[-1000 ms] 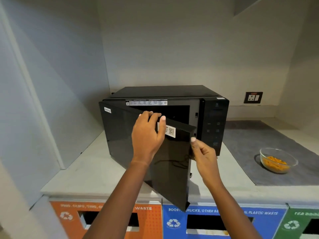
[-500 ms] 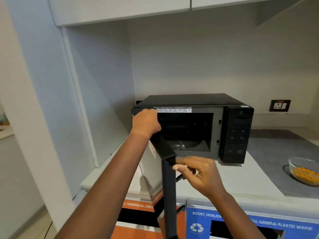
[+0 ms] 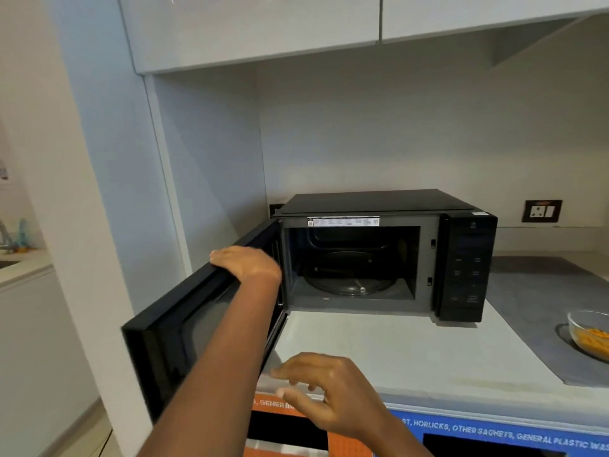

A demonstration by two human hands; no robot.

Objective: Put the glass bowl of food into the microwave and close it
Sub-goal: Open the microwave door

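A black microwave [image 3: 389, 201] stands on the pale counter [image 3: 379, 351]. Its door [image 3: 184, 328] is swung wide open to the left, showing the cavity with a glass turntable [image 3: 351, 285] and nothing on it. My left hand [image 3: 245, 262] grips the top edge of the door. My right hand [image 3: 324, 394] hovers over the counter's front edge, fingers apart, holding nothing. The glass bowl of orange food [image 3: 591, 334] sits on a grey mat [image 3: 540, 291] at the far right, partly cut off by the frame edge.
Overhead cabinets [image 3: 257, 28] hang above the alcove, and a side wall panel [image 3: 184, 192] stands close to the left of the open door. A wall socket [image 3: 542, 211] is behind the microwave. Recycling bin fronts [image 3: 494, 433] run below the counter edge.
The door has swung from partly open to wide open under my left hand. My right hand has let go of the door's edge and dropped toward the counter front. The view has shifted left.
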